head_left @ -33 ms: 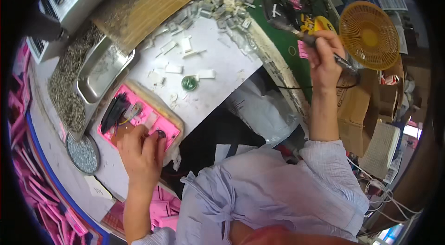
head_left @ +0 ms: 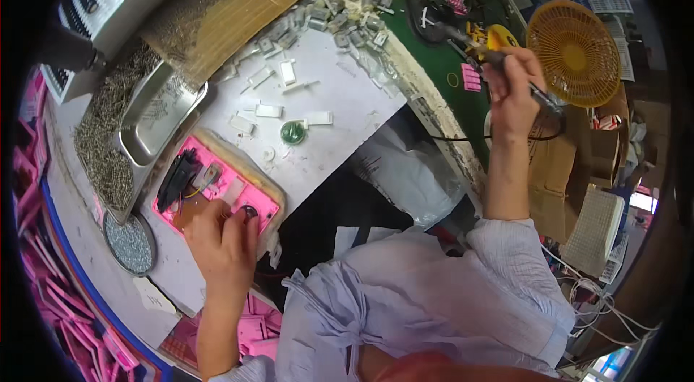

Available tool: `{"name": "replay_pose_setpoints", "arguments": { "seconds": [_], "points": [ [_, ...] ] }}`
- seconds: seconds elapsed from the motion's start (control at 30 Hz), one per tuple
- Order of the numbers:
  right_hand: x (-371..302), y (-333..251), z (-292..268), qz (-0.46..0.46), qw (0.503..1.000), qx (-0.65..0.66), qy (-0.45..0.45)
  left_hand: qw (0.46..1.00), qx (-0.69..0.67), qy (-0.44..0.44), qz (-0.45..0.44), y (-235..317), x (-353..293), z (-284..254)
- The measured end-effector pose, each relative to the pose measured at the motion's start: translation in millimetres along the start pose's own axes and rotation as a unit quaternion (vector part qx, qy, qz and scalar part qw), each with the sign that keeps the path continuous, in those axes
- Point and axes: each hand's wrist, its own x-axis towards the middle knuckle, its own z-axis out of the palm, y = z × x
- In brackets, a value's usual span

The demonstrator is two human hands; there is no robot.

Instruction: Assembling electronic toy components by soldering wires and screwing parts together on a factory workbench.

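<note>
One pink casing: directly under the left fingers, on a pale pad atop the worktop.
Left fingers: bent, close together beside a dark round part; cannot tell whether pinching anything.
Right fingers: wrapped around a dark corded tool, well apart from the casing.
Pink strip: just left of the right fingers, less covered than before.
Meaning: apparently only a slight tool-side shift, casing seemingly unaltered.
</note>
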Motion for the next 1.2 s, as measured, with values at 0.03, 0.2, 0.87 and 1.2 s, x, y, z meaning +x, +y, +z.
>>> {"name": "replay_pose_setpoints", "arguments": {
  "seconds": [0.03, 0.2, 0.87, 1.2],
  "points": [
    [9.1, -3.6, -10.2, -0.039, 0.998, -0.020, 0.034, 1.000, 0.016, 0.015, -0.020, 7.0, 0.2, 3.3],
    [50.7, 15.9, -48.9, -0.074, 0.991, -0.075, 0.082, 0.995, 0.027, 0.062, -0.073, 17.3, -1.0, 7.8],
    [-98.4, 38.0, 131.7, -0.083, 0.905, -0.156, -0.387, 0.985, -0.089, 0.083, -0.119, -22.8, -26.2, -8.9],
    [-134.7, 49.2, 219.1, -0.295, 0.749, -0.199, -0.559, 0.998, -0.062, 0.033, 0.003, -39.5, -9.3, -10.6]
  ]
}}
